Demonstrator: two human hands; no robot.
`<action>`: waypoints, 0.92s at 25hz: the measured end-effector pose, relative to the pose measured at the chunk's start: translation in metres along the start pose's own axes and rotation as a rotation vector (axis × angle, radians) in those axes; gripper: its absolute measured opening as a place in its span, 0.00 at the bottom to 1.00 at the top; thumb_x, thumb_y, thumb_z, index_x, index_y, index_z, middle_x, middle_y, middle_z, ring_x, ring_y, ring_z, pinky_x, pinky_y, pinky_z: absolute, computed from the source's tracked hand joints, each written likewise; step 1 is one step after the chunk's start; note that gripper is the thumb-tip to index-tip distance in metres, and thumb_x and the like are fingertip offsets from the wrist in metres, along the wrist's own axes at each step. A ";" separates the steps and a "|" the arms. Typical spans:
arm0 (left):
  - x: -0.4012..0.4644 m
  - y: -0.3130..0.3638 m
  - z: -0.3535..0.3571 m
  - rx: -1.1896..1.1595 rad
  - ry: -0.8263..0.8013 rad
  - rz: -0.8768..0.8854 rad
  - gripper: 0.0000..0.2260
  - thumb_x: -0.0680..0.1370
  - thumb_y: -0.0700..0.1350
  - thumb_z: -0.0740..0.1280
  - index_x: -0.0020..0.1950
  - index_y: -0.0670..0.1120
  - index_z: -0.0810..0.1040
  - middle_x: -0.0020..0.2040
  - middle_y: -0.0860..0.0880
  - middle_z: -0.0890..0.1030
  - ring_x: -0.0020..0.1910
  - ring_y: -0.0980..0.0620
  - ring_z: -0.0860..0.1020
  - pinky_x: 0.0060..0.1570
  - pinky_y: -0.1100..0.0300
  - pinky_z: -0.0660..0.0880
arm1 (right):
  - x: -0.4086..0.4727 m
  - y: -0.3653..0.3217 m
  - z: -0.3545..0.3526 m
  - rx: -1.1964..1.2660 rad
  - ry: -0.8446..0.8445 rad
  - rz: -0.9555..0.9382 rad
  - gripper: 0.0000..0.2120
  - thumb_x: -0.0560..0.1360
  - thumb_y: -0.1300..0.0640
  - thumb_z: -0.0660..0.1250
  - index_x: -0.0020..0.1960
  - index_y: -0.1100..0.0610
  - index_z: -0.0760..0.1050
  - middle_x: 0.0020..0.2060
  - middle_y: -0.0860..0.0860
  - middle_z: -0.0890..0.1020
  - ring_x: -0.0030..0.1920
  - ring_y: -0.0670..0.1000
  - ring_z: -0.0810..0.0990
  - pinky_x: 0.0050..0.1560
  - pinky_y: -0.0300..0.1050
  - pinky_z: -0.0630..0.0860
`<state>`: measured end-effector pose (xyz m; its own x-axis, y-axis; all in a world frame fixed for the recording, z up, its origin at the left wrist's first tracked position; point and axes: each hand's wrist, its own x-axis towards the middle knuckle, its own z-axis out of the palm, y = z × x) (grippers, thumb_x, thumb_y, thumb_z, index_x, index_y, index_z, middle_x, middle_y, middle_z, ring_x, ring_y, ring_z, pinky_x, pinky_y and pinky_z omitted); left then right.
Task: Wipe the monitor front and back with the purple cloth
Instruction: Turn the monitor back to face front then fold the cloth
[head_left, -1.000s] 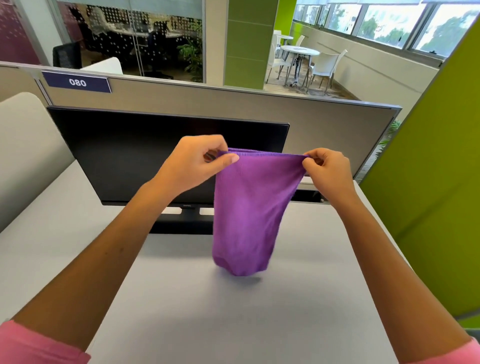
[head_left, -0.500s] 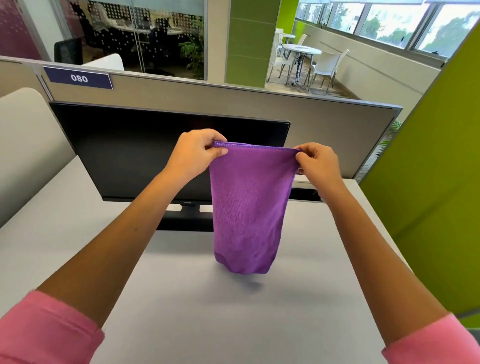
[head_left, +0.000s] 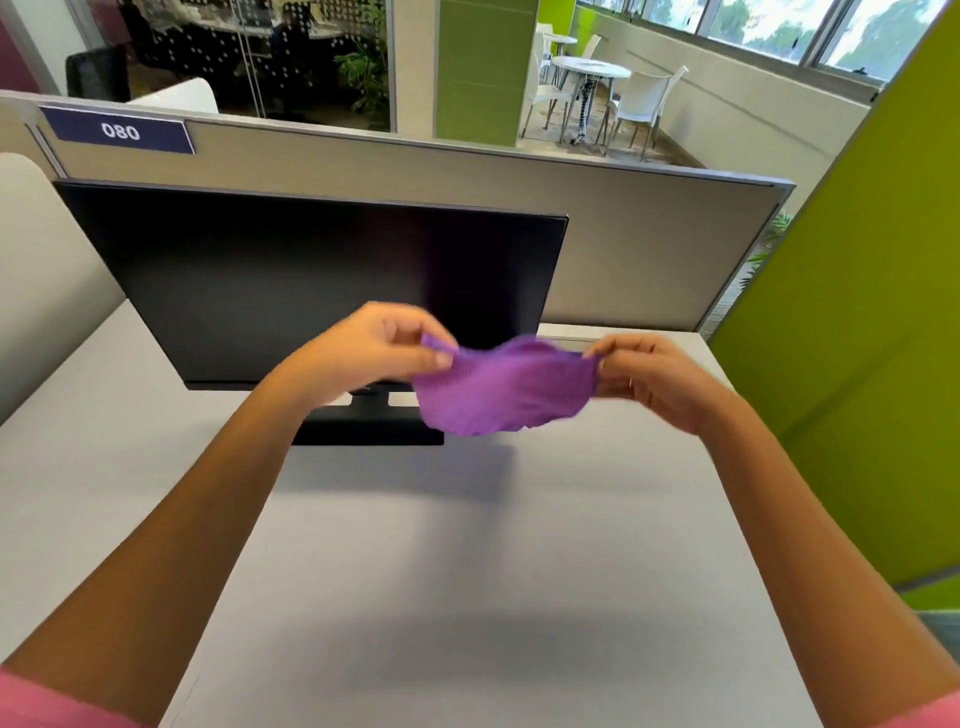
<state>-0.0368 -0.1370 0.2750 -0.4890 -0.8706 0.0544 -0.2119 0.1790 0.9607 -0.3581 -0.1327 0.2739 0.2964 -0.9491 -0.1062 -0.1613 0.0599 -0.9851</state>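
Observation:
A black monitor (head_left: 311, 280) with a dark screen stands on its stand (head_left: 363, 428) at the back of the grey desk (head_left: 467, 571), its front facing me. The purple cloth (head_left: 506, 389) hangs in the air in front of the monitor's lower right corner, bunched and blurred. My left hand (head_left: 369, 348) pinches the cloth's left corner. My right hand (head_left: 649, 382) pinches its right corner. The cloth is apart from the screen and casts a shadow on the desk. The monitor's back is hidden.
A beige partition (head_left: 649, 244) with a blue "080" label (head_left: 120, 131) runs behind the monitor. A green divider (head_left: 857, 338) closes the right side, a pale curved panel (head_left: 47, 270) the left. Beyond are white chairs and a round table (head_left: 592, 70).
Both hands have dropped lower in view with the cloth. The cloth, which hung down long, is now swung up and bunched between the hands.

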 end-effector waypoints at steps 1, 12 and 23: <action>-0.011 -0.019 0.007 0.002 -0.110 -0.077 0.05 0.71 0.41 0.74 0.46 0.49 0.84 0.41 0.50 0.84 0.41 0.55 0.81 0.44 0.63 0.78 | -0.006 0.020 0.001 -0.036 -0.091 0.087 0.19 0.73 0.74 0.59 0.39 0.56 0.82 0.37 0.53 0.83 0.39 0.51 0.82 0.45 0.44 0.80; -0.096 -0.187 0.126 0.080 -0.860 -0.800 0.09 0.73 0.46 0.73 0.53 0.49 0.83 0.38 0.57 0.80 0.39 0.60 0.77 0.48 0.63 0.76 | -0.048 0.196 0.072 -0.349 -0.843 0.927 0.13 0.71 0.67 0.65 0.38 0.50 0.81 0.33 0.47 0.83 0.37 0.46 0.82 0.57 0.46 0.77; 0.003 -0.226 0.070 0.372 0.111 -0.556 0.06 0.78 0.47 0.66 0.51 0.47 0.78 0.48 0.48 0.80 0.46 0.50 0.77 0.44 0.62 0.75 | 0.046 0.212 0.071 -0.209 0.174 0.466 0.07 0.76 0.62 0.61 0.44 0.59 0.77 0.40 0.54 0.79 0.43 0.53 0.77 0.47 0.50 0.79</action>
<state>-0.0497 -0.1482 0.0389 -0.1373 -0.9171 -0.3743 -0.6935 -0.1808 0.6974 -0.3120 -0.1417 0.0509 -0.0087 -0.8751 -0.4839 -0.4272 0.4408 -0.7894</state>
